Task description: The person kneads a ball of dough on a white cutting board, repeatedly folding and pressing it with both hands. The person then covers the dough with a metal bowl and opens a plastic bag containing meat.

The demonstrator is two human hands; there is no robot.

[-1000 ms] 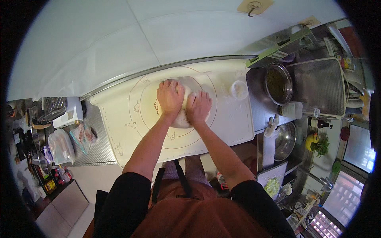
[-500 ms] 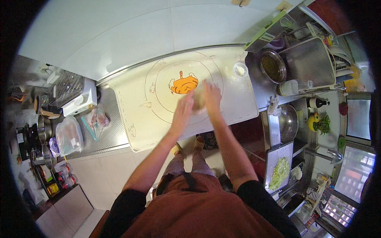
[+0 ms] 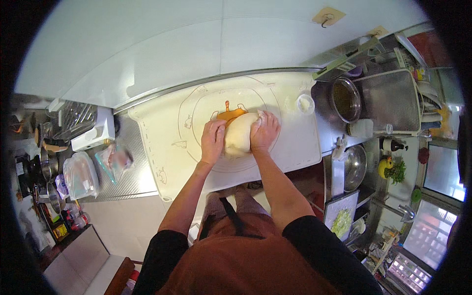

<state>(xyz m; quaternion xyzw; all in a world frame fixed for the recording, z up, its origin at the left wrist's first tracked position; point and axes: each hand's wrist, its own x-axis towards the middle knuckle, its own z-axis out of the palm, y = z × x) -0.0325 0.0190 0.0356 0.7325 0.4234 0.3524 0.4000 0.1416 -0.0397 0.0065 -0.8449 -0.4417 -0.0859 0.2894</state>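
A smooth, pale lump of dough (image 3: 239, 134) rests on the cream kneading mat (image 3: 292, 140), partly covering an orange printed picture. Against its left side my left hand (image 3: 212, 143) presses with bent fingers. My right hand (image 3: 265, 131) wraps round the dough's right end, its fingertips folded over the far edge. Between the two hands the dough looks thick and rounded. Beyond my right hand, a small tub of white powder (image 3: 305, 103) stands near the mat's far right corner.
Right of the mat are a round metal bowl (image 3: 346, 100) and a dish rack (image 3: 393, 101). Chopped greens (image 3: 341, 222) lie on a board (image 3: 351, 202) near the sink. Plastic bags (image 3: 81, 175) and a white appliance (image 3: 93, 130) occupy the left counter. A wall (image 3: 172, 44) borders the far side.
My hands have moved apart to opposite sides of the dough, which was blurred and mostly hidden between them. The whole view has shifted slightly.
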